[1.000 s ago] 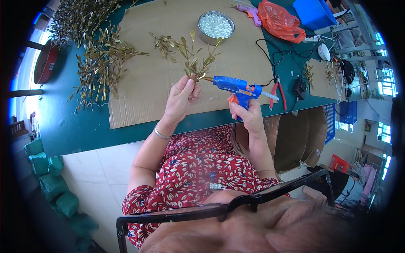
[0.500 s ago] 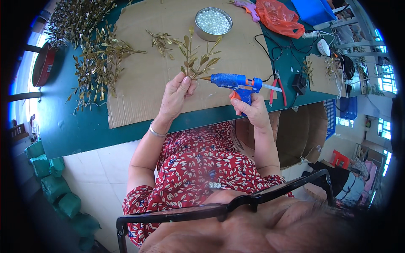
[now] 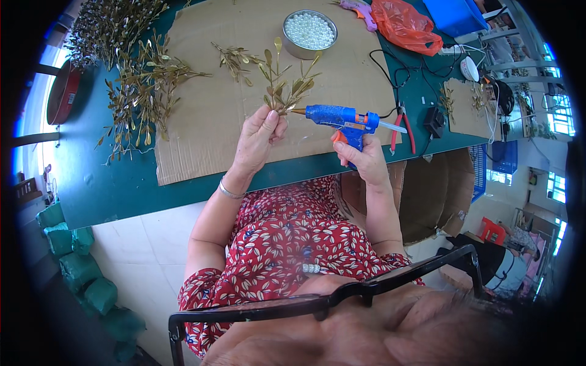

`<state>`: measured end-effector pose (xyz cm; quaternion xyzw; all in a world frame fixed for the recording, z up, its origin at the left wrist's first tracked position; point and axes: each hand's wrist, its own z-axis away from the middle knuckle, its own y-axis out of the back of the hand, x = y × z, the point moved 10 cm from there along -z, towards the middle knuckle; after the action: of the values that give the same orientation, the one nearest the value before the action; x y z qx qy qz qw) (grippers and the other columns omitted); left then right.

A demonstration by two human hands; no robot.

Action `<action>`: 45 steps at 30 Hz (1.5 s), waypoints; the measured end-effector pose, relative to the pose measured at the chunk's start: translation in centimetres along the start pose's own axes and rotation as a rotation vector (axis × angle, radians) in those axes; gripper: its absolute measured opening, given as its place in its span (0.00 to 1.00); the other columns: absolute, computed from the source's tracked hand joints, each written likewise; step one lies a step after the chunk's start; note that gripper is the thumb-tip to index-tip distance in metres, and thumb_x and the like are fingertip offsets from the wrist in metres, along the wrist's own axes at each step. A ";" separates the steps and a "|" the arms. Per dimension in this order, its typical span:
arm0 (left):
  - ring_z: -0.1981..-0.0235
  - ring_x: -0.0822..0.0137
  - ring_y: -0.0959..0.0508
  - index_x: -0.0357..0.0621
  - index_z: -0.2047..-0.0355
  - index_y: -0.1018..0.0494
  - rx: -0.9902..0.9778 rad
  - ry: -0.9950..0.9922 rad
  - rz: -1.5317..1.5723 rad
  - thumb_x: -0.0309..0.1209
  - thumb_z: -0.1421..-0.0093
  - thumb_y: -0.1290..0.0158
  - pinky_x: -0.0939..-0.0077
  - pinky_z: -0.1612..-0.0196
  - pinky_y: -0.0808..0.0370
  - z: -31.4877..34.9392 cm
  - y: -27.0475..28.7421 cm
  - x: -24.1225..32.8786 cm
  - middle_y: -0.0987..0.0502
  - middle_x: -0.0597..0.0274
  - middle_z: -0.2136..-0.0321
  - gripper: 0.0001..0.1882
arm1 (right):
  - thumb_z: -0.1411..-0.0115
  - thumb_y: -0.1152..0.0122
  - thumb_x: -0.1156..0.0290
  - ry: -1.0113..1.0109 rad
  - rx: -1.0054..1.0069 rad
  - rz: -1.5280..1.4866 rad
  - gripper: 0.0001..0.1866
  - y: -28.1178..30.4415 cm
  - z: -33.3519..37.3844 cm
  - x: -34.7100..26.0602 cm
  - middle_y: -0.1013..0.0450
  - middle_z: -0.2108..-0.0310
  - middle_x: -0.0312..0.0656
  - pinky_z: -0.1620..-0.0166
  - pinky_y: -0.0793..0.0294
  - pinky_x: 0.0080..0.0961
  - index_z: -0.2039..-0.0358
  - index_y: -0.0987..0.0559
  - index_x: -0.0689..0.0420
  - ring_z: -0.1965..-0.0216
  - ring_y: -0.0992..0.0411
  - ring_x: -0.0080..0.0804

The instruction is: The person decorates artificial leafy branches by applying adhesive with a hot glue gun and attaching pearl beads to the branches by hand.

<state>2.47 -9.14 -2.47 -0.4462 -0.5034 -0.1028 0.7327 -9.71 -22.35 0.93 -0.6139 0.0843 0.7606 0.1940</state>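
Observation:
Between the thumb and fingers of my left hand (image 3: 256, 139) is the base of a gold artificial leaf sprig (image 3: 279, 88), its stems fanning upward. My right hand (image 3: 364, 160) is wrapped round the handle of a blue glue gun (image 3: 334, 114), with a finger by its orange trigger. A clear glue stick (image 3: 392, 127) pokes out of the gun's back end. The gun's nozzle points left and meets the sprig near my left fingertips; whether glue is coming out is too small to see. Beyond the sprig stands a round tin of white pearl beads (image 3: 310, 32).
Cardboard (image 3: 201, 134) covers the middle of the green table (image 3: 110, 198). More gold sprigs (image 3: 143, 91) lie at left, and a small one (image 3: 234, 60) lies farther in. Red-handled pliers (image 3: 403, 134), black cables (image 3: 397, 73) and a red plastic bag (image 3: 404, 27) are at right.
The sprig has turned slightly in my left hand, and its base is now closer to the nozzle. My right hand and the glue gun have barely moved.

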 end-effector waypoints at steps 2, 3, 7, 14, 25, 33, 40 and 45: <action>0.78 0.77 0.45 0.42 0.67 0.36 -0.008 -0.005 -0.002 0.32 0.32 0.63 0.83 0.72 0.44 0.0 0.0 0.0 0.41 0.70 0.80 0.09 | 0.48 0.37 0.72 0.001 -0.013 0.048 0.11 0.0 0.1 0.1 0.29 0.74 0.33 0.76 0.34 0.14 0.65 0.25 0.61 0.79 0.34 0.16; 0.78 0.77 0.45 0.42 0.67 0.36 0.003 -0.005 -0.004 0.32 0.32 0.63 0.83 0.72 0.44 -0.1 0.2 0.0 0.41 0.70 0.80 0.09 | 0.48 0.37 0.72 0.001 -0.012 0.049 0.11 -0.1 0.1 0.1 0.29 0.74 0.33 0.76 0.34 0.14 0.65 0.25 0.61 0.79 0.34 0.16; 0.78 0.77 0.45 0.41 0.65 0.35 0.015 0.006 -0.021 0.32 0.33 0.63 0.83 0.72 0.43 -0.1 0.1 -0.2 0.41 0.70 0.80 0.09 | 0.48 0.37 0.71 0.018 -0.004 0.034 0.11 0.1 0.1 0.0 0.29 0.74 0.33 0.76 0.34 0.13 0.65 0.24 0.60 0.79 0.33 0.16; 0.78 0.77 0.45 0.41 0.62 0.35 0.004 -0.005 -0.016 0.32 0.33 0.63 0.83 0.72 0.43 -0.1 0.1 -0.2 0.41 0.70 0.80 0.10 | 0.48 0.37 0.70 0.009 0.003 0.048 0.12 0.3 0.1 0.2 0.28 0.73 0.33 0.76 0.33 0.13 0.64 0.24 0.59 0.79 0.33 0.16; 0.78 0.78 0.45 0.40 0.62 0.34 0.001 -0.010 -0.011 0.32 0.33 0.63 0.83 0.72 0.43 -0.1 0.1 -0.2 0.41 0.70 0.80 0.10 | 0.49 0.36 0.70 0.029 0.007 0.056 0.13 0.2 0.2 0.0 0.28 0.73 0.34 0.76 0.33 0.13 0.64 0.24 0.60 0.79 0.33 0.16; 0.79 0.80 0.44 0.41 0.58 0.33 0.023 -0.050 0.018 0.34 0.33 0.62 0.86 0.76 0.46 -0.3 0.7 -0.3 0.41 0.73 0.81 0.12 | 0.46 0.39 0.73 0.058 0.000 0.081 0.11 0.6 0.0 0.1 0.30 0.75 0.34 0.78 0.35 0.13 0.62 0.26 0.62 0.81 0.34 0.16; 0.78 0.80 0.43 0.44 0.61 0.35 0.171 -0.121 0.090 0.33 0.33 0.62 0.86 0.75 0.44 -1.8 4.9 2.6 0.40 0.73 0.79 0.08 | 0.43 0.42 0.67 0.171 0.107 -0.026 0.21 5.1 -2.8 -0.1 0.32 0.72 0.33 0.74 0.37 0.13 0.52 0.33 0.64 0.76 0.36 0.15; 0.77 0.79 0.43 0.46 0.60 0.36 0.143 -0.175 0.160 0.32 0.33 0.61 0.85 0.74 0.43 -3.4 6.4 3.3 0.42 0.73 0.77 0.06 | 0.45 0.38 0.65 0.033 0.178 0.174 0.19 7.4 -6.0 4.5 0.31 0.72 0.32 0.71 0.36 0.15 0.57 0.27 0.64 0.72 0.35 0.15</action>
<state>10.09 -7.03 -3.63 -0.4388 -0.5344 0.0312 0.7217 -7.99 -30.46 -5.63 -0.5969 0.2077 0.7539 0.1796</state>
